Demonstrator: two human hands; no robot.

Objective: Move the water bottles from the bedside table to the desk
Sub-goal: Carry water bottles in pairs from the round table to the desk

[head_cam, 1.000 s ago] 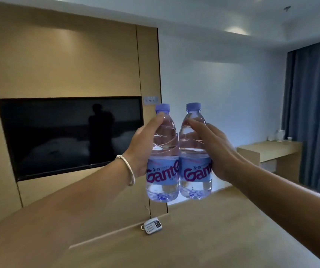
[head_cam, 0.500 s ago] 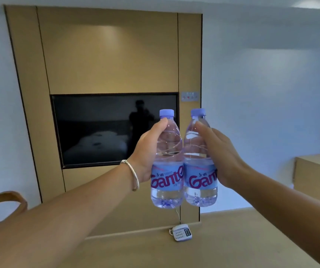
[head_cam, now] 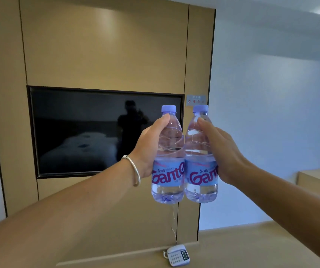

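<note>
Two clear water bottles with purple caps and blue labels hang upright in the air, side by side and touching. My left hand (head_cam: 147, 149) grips the left bottle (head_cam: 168, 165) around its upper body, a bangle on that wrist. My right hand (head_cam: 223, 151) grips the right bottle (head_cam: 200, 167) the same way. Both arms stretch forward at chest height in front of the wall-mounted television. A wooden desk (head_cam: 317, 180) shows as a corner at the right edge.
A dark television (head_cam: 78, 132) sits in a tan wood wall panel ahead. Below lies a long wooden surface (head_cam: 232, 248) with a white telephone (head_cam: 177, 255) on it, its cord running up the wall. A switch plate (head_cam: 196, 100) is beside the screen.
The view has swung left: the television moved toward centre, and the desk and curtain slid out to the right edge. Both hands keep the bottles held together.
</note>
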